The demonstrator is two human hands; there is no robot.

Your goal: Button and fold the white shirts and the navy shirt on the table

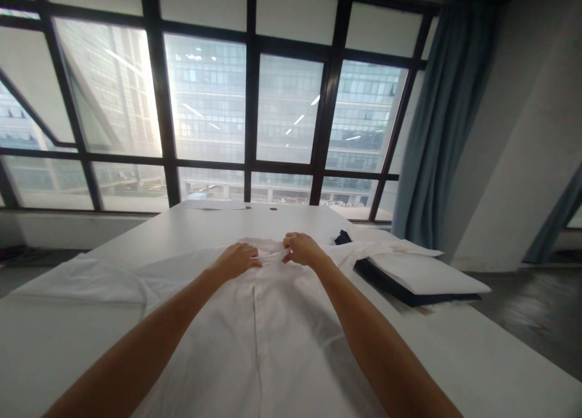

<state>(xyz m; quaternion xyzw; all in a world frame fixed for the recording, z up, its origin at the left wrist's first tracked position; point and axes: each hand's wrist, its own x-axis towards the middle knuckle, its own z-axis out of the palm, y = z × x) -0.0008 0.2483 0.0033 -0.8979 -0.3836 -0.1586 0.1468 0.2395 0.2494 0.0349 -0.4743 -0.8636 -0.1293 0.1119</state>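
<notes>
A white shirt (227, 327) lies spread on the white table with its collar end away from me and its front placket running down the middle. One sleeve stretches out to the left; the other reaches right, over a folded stack. At the collar, my left hand (237, 260) is closed on the left side of the cloth. My right hand (302, 249) pinches the collar's right side, its thumb and fingers on the fabric. A short stretch of collar shows between the two hands. The fingertips are partly hidden by the cloth.
To the right, a stack of folded white and dark navy cloth (418, 275) rests on the white table (500, 357). White sheets (213, 205) lie at the table's far end. Beyond stand large windows (207, 97) and a blue curtain (441, 121).
</notes>
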